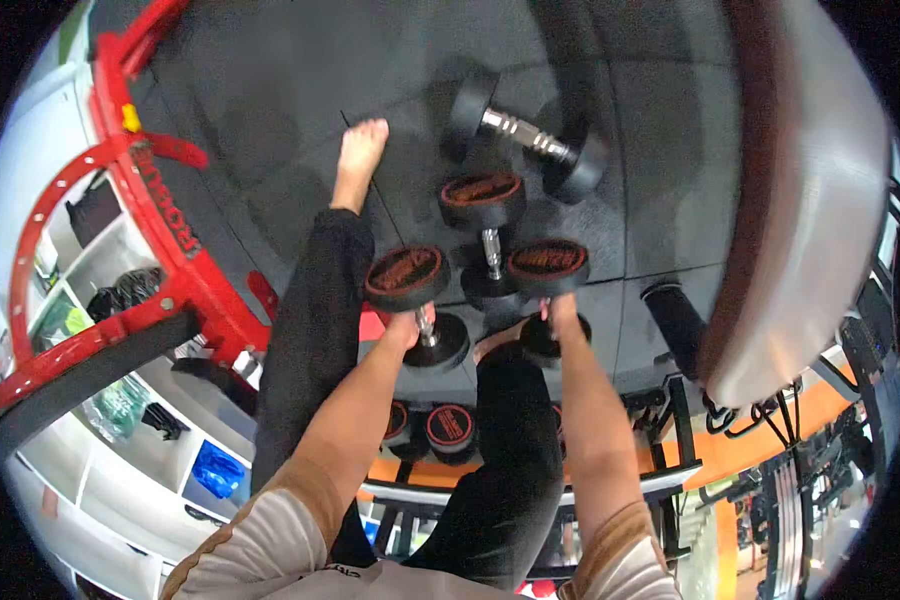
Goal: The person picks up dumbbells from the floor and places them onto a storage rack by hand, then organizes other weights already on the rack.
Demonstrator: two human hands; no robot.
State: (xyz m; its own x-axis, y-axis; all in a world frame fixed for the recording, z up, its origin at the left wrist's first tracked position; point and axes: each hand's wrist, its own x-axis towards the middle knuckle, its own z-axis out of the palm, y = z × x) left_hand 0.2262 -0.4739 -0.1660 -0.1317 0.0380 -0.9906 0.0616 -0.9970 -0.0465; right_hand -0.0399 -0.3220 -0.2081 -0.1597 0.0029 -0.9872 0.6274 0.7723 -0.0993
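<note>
My left hand [406, 328] is closed around the handle of a black dumbbell [407, 280] whose round end carries a red ring and lettering. A matching dumbbell [548, 270] is in my right hand [562, 309], with its handle mostly hidden by the fingers and the near end. Between the two, a third dumbbell [491, 254] has its lettered end facing up. Beyond it, a larger black dumbbell [527, 135] with a shiny metal handle lies on the dark floor, touched by neither hand.
My bare left foot [362, 150] is on the dark mat floor [270, 60]. A red metal frame [175, 225] stands at left beside white shelves [110, 470]. A padded bench [800, 220] is at right. More dumbbells [451, 427] sit on a rack behind my legs.
</note>
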